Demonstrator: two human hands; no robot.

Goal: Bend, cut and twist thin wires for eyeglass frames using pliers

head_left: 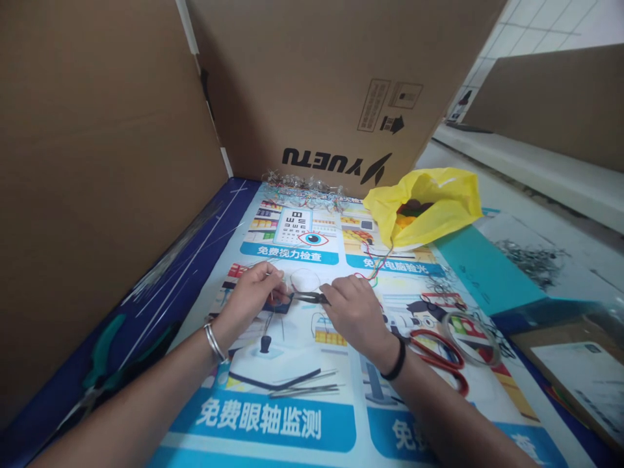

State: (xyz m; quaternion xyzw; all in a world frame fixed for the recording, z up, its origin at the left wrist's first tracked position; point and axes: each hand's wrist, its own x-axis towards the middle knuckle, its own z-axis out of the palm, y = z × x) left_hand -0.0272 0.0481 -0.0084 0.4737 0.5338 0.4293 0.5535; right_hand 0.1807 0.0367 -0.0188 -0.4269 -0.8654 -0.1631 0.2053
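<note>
My left hand (260, 290), with a silver bangle at the wrist, pinches a thin wire (305, 272) that bends into a loop between my hands. My right hand (355, 311), a black band on its wrist, is closed around small pliers (312, 297). The pliers' dark jaws point left and meet the wire close to my left fingertips. Whether the jaws are fully closed is too small to tell. Several short straight wires (307, 385) lie on the printed sheet (341, 364) below my hands.
A yellow bag (433, 208) holding coloured material stands back right. Red-handled scissors (439, 351) and a roll of clear tape (470, 339) lie right of my right hand. Green-handled pliers (104, 351) rest at left. Cardboard walls (312, 84) enclose the left and back; bent wire pieces (305, 188) are heaped there.
</note>
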